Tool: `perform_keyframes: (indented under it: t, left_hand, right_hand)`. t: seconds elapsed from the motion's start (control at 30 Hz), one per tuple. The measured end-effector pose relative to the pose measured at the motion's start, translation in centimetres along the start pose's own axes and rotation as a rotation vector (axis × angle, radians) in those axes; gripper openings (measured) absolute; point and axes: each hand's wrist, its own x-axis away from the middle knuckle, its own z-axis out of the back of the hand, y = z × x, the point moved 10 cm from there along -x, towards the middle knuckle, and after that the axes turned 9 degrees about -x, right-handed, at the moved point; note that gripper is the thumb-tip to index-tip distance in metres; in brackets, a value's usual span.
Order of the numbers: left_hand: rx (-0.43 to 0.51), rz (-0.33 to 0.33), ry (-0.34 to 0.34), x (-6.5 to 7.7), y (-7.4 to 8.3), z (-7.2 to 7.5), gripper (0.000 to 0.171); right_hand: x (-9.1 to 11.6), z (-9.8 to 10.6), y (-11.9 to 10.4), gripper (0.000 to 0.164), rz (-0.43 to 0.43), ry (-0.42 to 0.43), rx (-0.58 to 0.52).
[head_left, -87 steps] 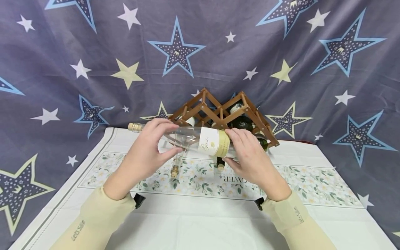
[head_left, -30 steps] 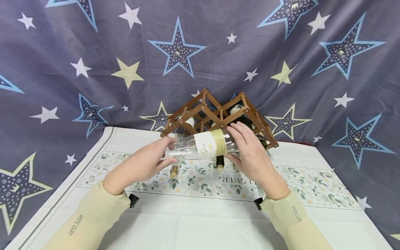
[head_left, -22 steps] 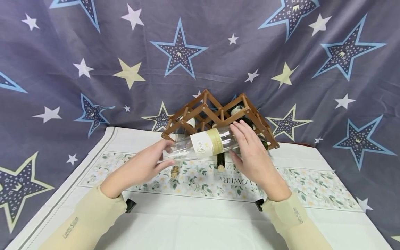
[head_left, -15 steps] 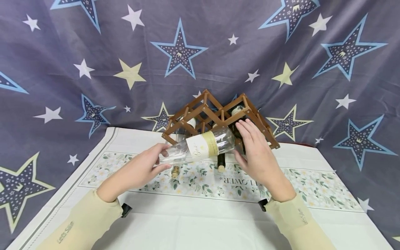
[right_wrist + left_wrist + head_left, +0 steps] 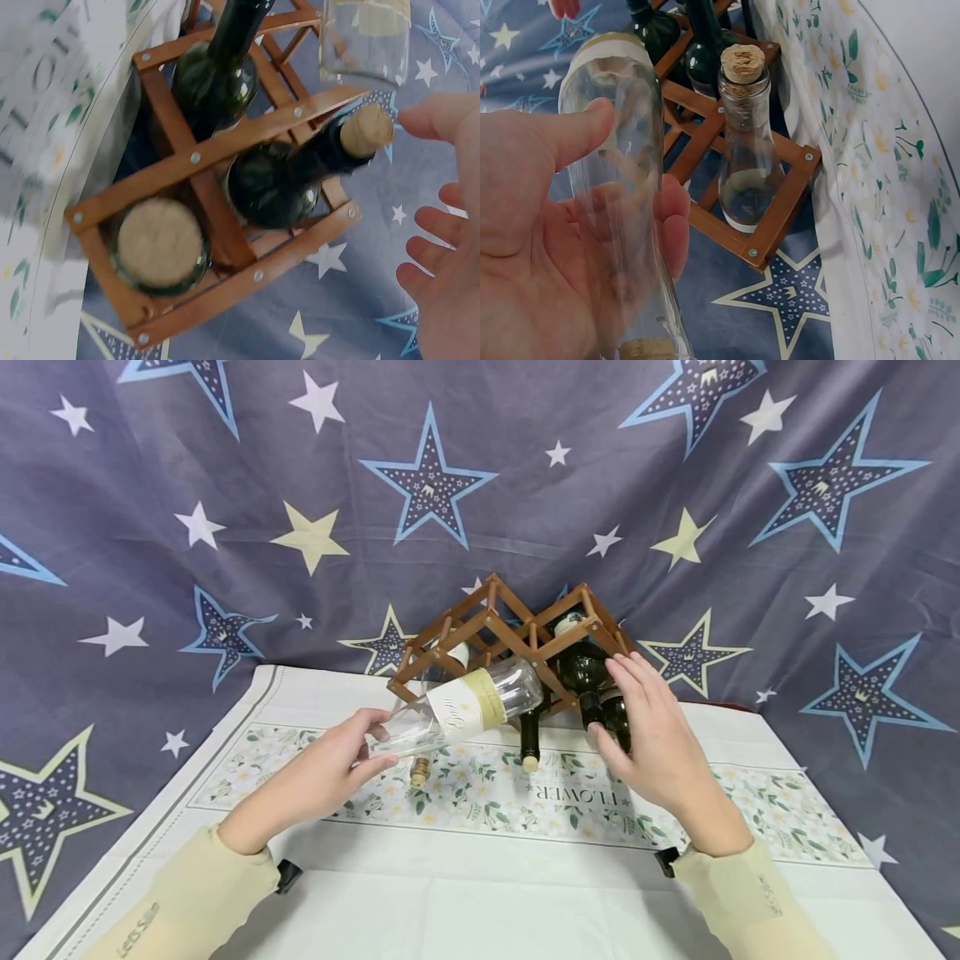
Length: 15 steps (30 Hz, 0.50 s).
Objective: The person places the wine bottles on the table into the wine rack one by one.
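My left hand (image 5: 322,777) grips a clear glass wine bottle (image 5: 517,685) by its neck end, in front of the rack. The bottle has a white and yellow-green label, and its base tilts up to the right. In the left wrist view the thumb and fingers curl round the glass (image 5: 619,195), and a cork (image 5: 649,349) shows below. My right hand (image 5: 663,747) is off the bottle, fingers spread, beside the right end of the rack. In the right wrist view a corked dark bottle (image 5: 274,180) lies near its fingertips, apart from them.
The brown wooden wine rack (image 5: 491,618) stands against the star-print curtain (image 5: 525,460). It holds several corked bottles, among them a dark one (image 5: 530,739) and a clear one (image 5: 746,161). A floral runner (image 5: 480,793) crosses the white tablecloth (image 5: 465,893).
Earlier both hands held the clear bottle, nearly level. My right hand has let go of its base and moved right. The left hand has moved left and down with the bottle, base tilting up.
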Motion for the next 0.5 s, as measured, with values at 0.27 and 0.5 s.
perform_keyframes:
  t: [0.27,0.5]
  left_hand:
    - [0.021,0.04,0.008,0.7,-0.8,0.0,0.056]
    - [0.028,0.061,0.009,1.1,-1.2,-0.1,0.056]
  right_hand:
    - [1.8,1.9,2.1,0.082,-0.054,-0.008,0.024]
    - [3.6,3.3,4.2,0.082,-0.109,-0.004,0.056]
